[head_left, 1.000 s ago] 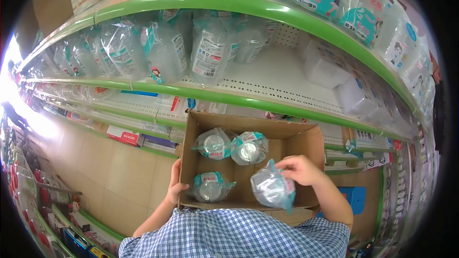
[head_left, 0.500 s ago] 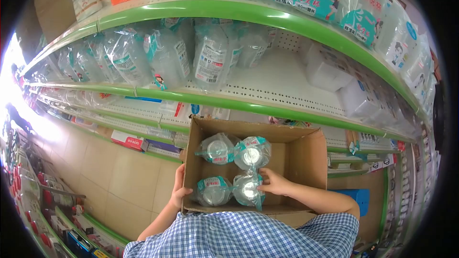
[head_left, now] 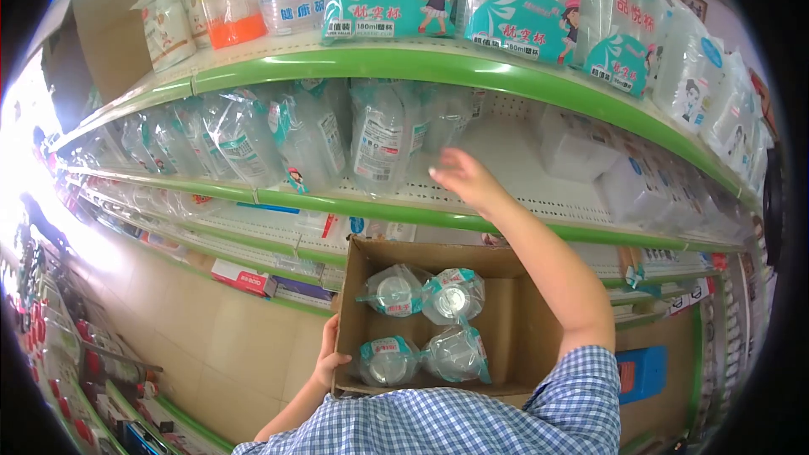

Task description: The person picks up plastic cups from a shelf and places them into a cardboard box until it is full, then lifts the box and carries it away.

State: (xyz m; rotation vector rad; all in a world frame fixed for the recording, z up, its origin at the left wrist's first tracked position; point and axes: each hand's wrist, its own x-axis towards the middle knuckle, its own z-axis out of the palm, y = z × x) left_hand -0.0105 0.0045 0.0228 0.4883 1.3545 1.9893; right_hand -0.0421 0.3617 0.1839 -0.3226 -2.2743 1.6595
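Observation:
An open cardboard box [head_left: 533, 303] is held against my body. My left hand [head_left: 330, 355] grips its left wall, thumb over the edge. Inside stand several packs of clear plastic cups [head_left: 455, 299], wrapped in film with teal labels, filling the left part of the box. My right hand [head_left: 466, 181] is raised over the middle shelf, fingers apart and holding nothing. Nearest to it is a cup pack [head_left: 451, 122] at the right end of a row of similar wrapped packs. A pack with a printed label [head_left: 381, 141] stands just left of it.
Green-edged shelves [head_left: 404, 63] curve across the front. Upper-shelf cup packs [head_left: 522, 8] stand above my right hand. Stacked clear containers [head_left: 581, 147] sit to the right. A blue plastic item [head_left: 642, 371] is low at the right, and another shelf [head_left: 93, 388] lies at the left.
My right hand has let go of the nearest right cup pack in the box and moved up to the middle shelf. My left hand stays on the box.

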